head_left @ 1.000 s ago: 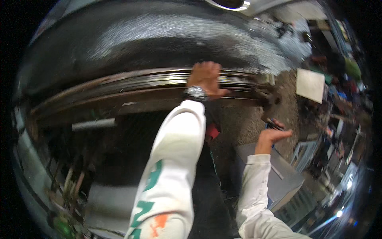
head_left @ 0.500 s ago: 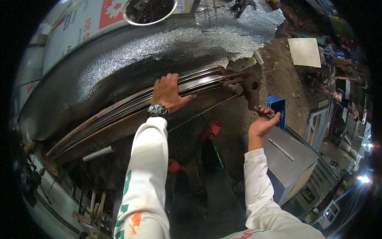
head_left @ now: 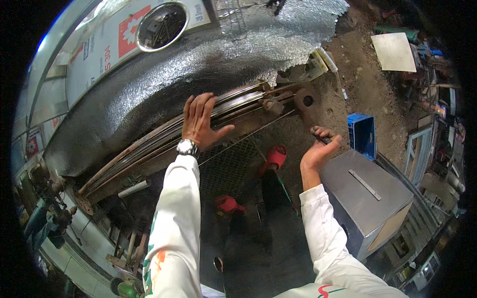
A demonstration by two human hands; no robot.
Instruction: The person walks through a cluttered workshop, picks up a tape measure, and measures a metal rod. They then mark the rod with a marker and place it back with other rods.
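Left hand (head_left: 198,122) is spreading its fingers wider than earlier | its grip is leaving the metal rods (head_left: 239,103) unclasped, contact unclear | rods are lying along the near side of the dark sheet (head_left: 198,67) | right hand (head_left: 317,151) is pinching a dark handle (head_left: 322,138)

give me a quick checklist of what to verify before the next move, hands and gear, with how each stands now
1. Left hand spread, fingers laid over the long metal rods: ok
2. Right hand curled around the dark handle: ok
3. Dark handle joined to the rusty ring: cannot tell
4. Gloves on: not ok, both hands are bare
5. Right hand apart from the blue crate: ok
6. Rods firmly fixed: cannot tell
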